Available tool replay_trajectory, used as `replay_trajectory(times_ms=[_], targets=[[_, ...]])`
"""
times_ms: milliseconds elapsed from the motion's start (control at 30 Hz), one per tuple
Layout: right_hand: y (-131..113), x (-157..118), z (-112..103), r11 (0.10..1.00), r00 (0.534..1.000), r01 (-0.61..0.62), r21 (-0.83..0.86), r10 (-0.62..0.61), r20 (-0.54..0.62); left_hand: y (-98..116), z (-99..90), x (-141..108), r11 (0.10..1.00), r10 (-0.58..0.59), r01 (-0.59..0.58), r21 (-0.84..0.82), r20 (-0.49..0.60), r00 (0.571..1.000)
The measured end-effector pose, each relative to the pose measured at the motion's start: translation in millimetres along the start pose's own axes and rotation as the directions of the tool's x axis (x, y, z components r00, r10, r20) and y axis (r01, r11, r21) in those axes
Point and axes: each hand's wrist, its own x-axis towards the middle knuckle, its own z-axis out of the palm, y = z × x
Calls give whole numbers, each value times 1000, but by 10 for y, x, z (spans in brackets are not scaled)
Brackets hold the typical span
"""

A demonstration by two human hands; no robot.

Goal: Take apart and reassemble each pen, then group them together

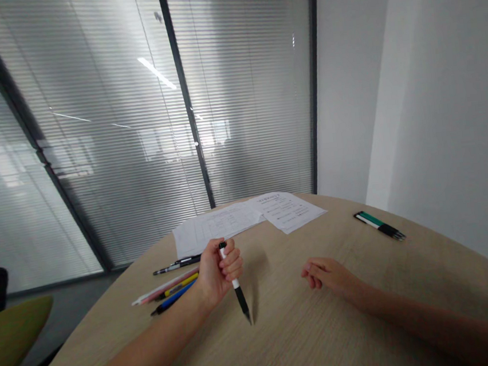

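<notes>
Forearms (156, 342) reach over the table (293, 339), the left hand (218, 270) closed around a pen (241, 300). Slanting tip-down, it has a white barrel, black grip, black top and pointed tip. Loosely curled, the right hand (325, 274) is apart; I cannot tell whether it holds anything. More pens (178, 286) lie leftward.

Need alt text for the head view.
A person's left hand grips a white-and-black pen, tip down, at a wooden table; the right hand is loosely curled, nothing visible in it. Assorted pens lie to the left, green and white pens to the right, and printed sheets beyond.
</notes>
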Motion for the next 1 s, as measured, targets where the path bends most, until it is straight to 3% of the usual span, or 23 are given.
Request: replay_trajectory(times_ms=[800, 1000], targets=[[-39, -11, -1, 999, 1000, 21, -32, -21, 1, -51, -32, 19, 999, -35, 35, -9, -6, 999], [-26, -17, -8, 996, 1000, 21, -83, -21, 2, -98, 19, 18, 1000, -4, 2, -30, -58, 998]])
